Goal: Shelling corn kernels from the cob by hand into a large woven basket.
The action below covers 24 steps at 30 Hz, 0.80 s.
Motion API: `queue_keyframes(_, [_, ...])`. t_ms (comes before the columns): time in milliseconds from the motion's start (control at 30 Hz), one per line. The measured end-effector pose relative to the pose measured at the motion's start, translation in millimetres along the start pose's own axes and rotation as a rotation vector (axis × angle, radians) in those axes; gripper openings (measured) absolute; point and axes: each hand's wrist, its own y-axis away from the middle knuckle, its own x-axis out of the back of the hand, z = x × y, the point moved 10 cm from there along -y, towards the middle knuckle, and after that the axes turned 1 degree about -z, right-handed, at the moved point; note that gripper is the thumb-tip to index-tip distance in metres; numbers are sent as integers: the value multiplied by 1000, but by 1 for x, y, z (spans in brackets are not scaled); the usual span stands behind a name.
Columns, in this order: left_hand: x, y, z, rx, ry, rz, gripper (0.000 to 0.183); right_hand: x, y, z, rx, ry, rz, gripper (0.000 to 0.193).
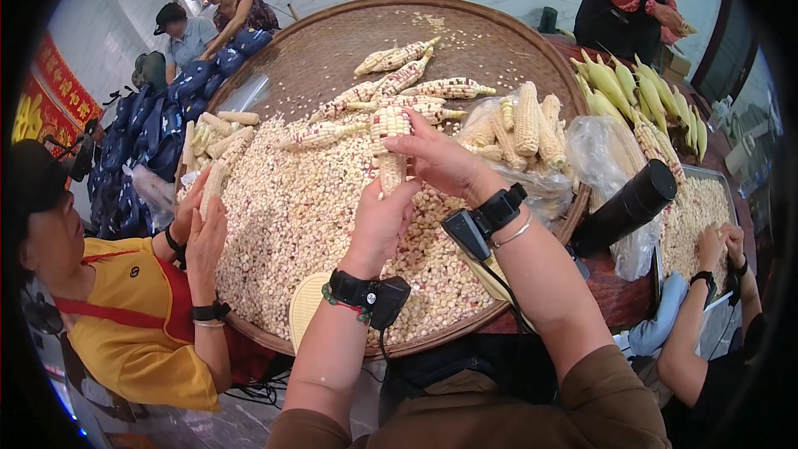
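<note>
Over the middle of the kernel heap, both my hands grip one upright corn cob (389, 125). Rows of white and dark red kernels cover its upper part, while the lower part looks stripped. My left hand (382, 220) closes round the lower end. From the right, my right hand (445, 158) holds the upper part, its thumb pressed across the kernels. Loose white and reddish kernels (291, 199) lie below in a wide round woven tray (312, 41). Just beyond my hands, several speckled corn ears (407, 76) lie in a pile.
Pale cobs (526, 120) sit on plastic at right, near a black thermos (628, 208) and green-husked corn (615, 83). Stripped cobs (220, 129) lie at left. A person in yellow (137, 324) holds a cob; another's hands (721, 245) work over a kernel-filled metal tray (731, 187).
</note>
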Motion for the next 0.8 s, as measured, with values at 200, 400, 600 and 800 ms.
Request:
queue_keyframes(200, [5, -3, 0, -21, -97, 24, 11, -7, -4, -1, 82, 30, -135, 94])
queue_keyframes(400, [0, -1, 1, 21, 4, -51, 12, -19, 1, -10, 151, 65, -230, 92])
queue_keyframes(600, [-1, 0, 3, 9, -1, -12, 13, -13, 1, -5, 55, 89, -236, 90])
queue_keyframes(800, [8, -6, 13, -182, -363, 116, 12, -2, -10, 4, 56, -38, -69, 87])
